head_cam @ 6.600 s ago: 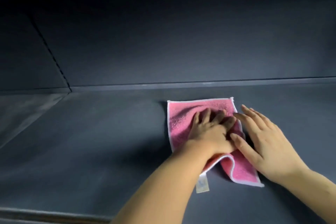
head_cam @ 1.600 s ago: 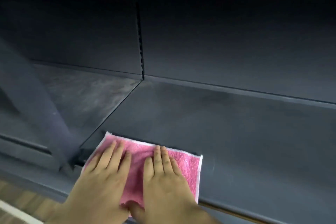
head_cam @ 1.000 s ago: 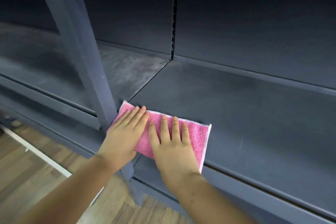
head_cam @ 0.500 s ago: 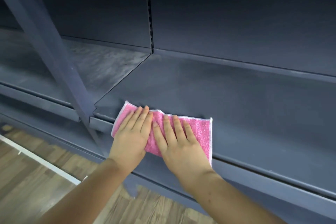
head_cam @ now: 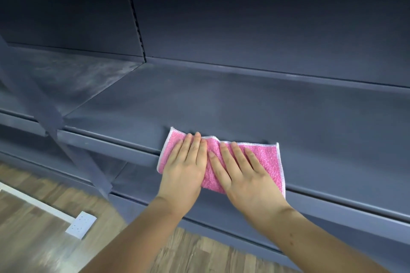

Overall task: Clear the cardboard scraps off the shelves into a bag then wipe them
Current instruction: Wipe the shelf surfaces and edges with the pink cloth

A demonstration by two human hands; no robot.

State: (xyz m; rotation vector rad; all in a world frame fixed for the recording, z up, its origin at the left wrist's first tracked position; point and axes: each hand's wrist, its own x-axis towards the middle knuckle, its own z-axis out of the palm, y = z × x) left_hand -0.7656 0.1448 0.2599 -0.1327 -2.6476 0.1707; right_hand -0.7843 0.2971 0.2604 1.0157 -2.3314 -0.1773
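Note:
A pink cloth (head_cam: 265,157) with a white hem lies draped over the front lip of the dark grey shelf (head_cam: 221,99). My left hand (head_cam: 184,168) presses flat on the cloth's left half, fingers together. My right hand (head_cam: 241,173) presses flat on its middle, fingers slightly spread. The cloth's lower part hangs over the shelf's front face. No cardboard scraps or bag are in view.
A neighbouring shelf (head_cam: 73,80) to the left shows pale dusty smears. A slanted grey upright post (head_cam: 51,122) crosses at the left. Below lie a lower shelf edge (head_cam: 332,213), wood floor (head_cam: 33,228) and a white socket plate (head_cam: 81,224).
Both hands have slid the cloth to the right along the shelf's front edge, away from the upright post. Earlier the cloth lay further back on the shelf surface.

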